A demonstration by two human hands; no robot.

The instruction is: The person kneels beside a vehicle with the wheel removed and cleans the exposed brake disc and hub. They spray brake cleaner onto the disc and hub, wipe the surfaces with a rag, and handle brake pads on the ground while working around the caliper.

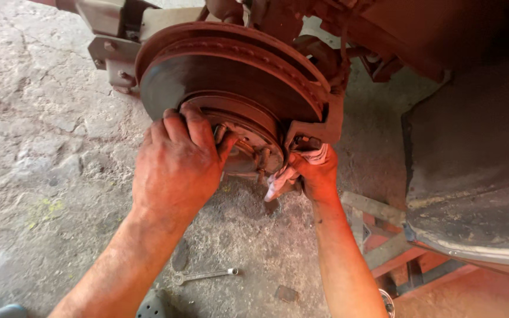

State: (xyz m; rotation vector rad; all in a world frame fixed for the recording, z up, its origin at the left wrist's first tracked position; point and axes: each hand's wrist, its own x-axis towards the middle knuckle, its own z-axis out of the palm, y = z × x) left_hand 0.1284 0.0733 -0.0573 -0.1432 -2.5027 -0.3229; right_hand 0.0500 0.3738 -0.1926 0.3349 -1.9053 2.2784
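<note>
Both hands worked mid-frame: left hand (178,168) pressed flat on the hub (248,138), right hand (316,171) pinching a rag (284,174) at the bracket (316,123), wiping apparently unfinished.

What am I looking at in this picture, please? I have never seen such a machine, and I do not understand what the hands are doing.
The picture comes from a camera worn on a person's head, looking down at their own two bare hands. The big round rusty metal plate is a car's brake disc; the wheel is off. In its middle sits the hub with its bolts. The left hand presses flat on the hub. The right hand grips a pale rag just below the bracket at the disc's edge. A wrench lies on the rough concrete ground. At the right you see part of the car's body, and below it what looks like a red stand.
</note>
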